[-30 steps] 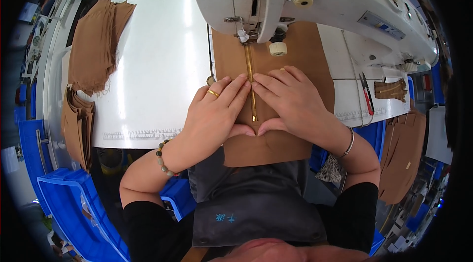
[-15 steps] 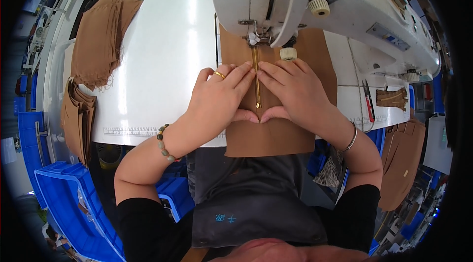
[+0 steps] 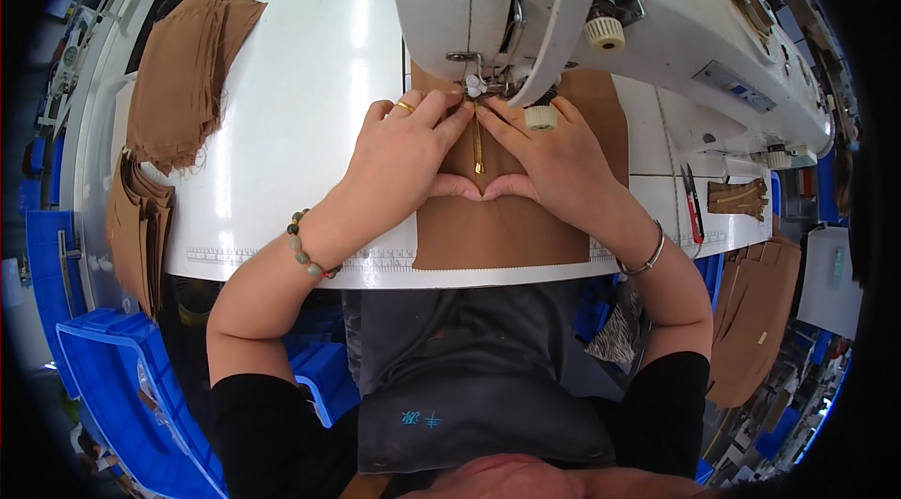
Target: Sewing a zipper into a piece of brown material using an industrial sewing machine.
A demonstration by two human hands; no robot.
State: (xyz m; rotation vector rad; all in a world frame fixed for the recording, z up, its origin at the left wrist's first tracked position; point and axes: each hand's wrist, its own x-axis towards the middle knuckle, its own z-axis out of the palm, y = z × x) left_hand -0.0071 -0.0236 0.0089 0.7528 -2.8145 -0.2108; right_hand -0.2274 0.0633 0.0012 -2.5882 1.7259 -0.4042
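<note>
Under the presser foot [image 3: 477,86] of a white sewing machine [image 3: 629,20] lies a brown fabric piece [image 3: 507,236] with a gold metal zipper [image 3: 478,152] running down its middle. My left hand [image 3: 399,152] presses flat on the fabric to the left of the zipper, fingertips close to the foot. On the other side my right hand [image 3: 554,152] lies flat too, its fingers partly behind the machine's cream knob. Both thumbs meet just below the zipper's lower end. Each hand's fingers are stretched out, pressing the cloth rather than gripping it.
Brown fabric stacks [image 3: 183,76] lie at the table's left. Red-handled thread snips [image 3: 693,203] and a small brown zippered piece [image 3: 737,199] rest at the right. Larger brown panels [image 3: 755,321] hang beyond the right edge. Blue bins [image 3: 141,396] stand below left.
Both hands and the fabric with its zipper have slid forward, away from me, under the presser foot. The fabric's near edge now lies on the table instead of overhanging it.
</note>
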